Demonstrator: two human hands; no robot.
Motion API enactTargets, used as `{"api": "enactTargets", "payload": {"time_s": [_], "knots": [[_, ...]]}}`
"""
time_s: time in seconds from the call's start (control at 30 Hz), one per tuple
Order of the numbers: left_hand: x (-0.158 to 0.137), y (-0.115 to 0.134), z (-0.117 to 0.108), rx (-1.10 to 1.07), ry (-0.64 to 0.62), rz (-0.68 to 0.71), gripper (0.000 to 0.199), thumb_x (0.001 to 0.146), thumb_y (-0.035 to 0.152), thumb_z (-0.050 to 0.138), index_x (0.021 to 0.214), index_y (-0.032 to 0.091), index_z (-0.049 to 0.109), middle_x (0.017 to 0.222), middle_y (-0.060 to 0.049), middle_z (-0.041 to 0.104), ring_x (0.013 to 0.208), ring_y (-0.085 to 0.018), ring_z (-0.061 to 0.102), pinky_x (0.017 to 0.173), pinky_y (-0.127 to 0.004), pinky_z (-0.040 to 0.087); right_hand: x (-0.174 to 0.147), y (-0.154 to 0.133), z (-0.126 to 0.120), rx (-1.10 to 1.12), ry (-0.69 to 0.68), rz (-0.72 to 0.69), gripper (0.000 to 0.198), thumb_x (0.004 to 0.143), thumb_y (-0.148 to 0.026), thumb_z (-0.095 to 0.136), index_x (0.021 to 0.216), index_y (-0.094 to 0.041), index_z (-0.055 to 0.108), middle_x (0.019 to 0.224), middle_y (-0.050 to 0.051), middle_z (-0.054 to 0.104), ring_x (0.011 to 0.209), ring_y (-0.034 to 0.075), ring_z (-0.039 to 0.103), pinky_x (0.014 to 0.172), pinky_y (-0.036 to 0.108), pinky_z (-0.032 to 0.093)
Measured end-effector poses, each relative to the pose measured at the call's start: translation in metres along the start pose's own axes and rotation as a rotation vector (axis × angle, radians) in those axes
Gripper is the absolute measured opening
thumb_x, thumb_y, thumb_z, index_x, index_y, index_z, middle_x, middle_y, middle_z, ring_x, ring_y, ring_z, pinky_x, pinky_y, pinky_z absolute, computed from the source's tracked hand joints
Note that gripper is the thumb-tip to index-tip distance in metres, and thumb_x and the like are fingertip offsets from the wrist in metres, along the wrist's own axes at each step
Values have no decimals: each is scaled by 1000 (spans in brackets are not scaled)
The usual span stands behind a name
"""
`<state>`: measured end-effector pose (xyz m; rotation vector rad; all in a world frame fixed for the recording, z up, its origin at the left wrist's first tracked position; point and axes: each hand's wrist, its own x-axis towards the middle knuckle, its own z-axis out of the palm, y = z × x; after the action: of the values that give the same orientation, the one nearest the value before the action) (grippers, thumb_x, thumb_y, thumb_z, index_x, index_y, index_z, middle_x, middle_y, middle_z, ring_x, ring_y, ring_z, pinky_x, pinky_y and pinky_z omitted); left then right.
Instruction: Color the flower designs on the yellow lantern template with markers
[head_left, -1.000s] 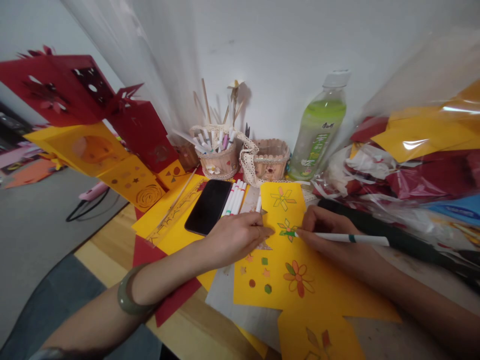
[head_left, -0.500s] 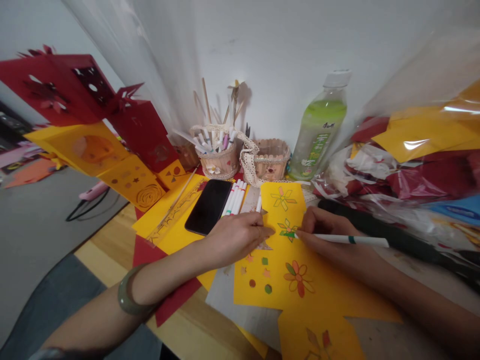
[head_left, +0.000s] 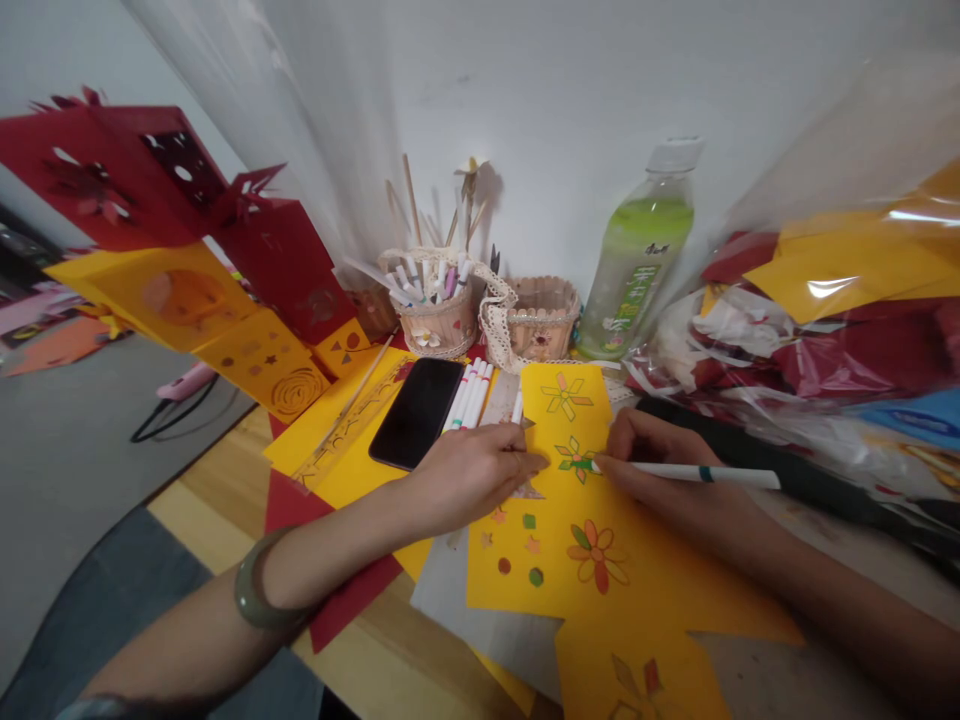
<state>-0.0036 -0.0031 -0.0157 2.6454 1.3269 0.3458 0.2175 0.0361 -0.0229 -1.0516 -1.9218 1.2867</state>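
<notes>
My right hand [head_left: 660,460] is closed around a white marker [head_left: 705,474] with a dark green band. The marker's tip is touching a flower drawn on the yellow paper [head_left: 517,590], whose petals [head_left: 579,463] are partly green. At the paper's left edge, my left hand [head_left: 480,470] rests with its fingers stretched toward the drawing, pressing the sheet. Another flower outline [head_left: 568,397] is above, and an orange and green flower [head_left: 598,557] lies below. Small coloured stars, circles and other shapes are beside that lower flower.
A black phone [head_left: 417,413] and several white markers [head_left: 470,397] lie left of the paper. Behind stand a marker basket [head_left: 439,325], a second basket [head_left: 541,335] and a drink bottle [head_left: 637,265]. Red and yellow paper boxes [head_left: 277,270] stand left; a plastic bag [head_left: 840,310] sits right.
My right hand and the marker have shifted very slightly to the right. The left hand stays on the paper's edge.
</notes>
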Motion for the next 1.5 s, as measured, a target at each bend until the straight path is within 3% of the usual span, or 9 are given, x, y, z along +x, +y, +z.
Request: {"api": "enactTargets", "payload": {"time_s": [1.5], "knots": [[-1,-1,1,20,15,20,27,90,23,42,111,21,59,93,-3,60,81,-14,60,66,-24,48,1,4,1,35,-9,-15,26,81,-26,52,62,-20,36,60,-6,39,52,8,33,45,21,24]]}}
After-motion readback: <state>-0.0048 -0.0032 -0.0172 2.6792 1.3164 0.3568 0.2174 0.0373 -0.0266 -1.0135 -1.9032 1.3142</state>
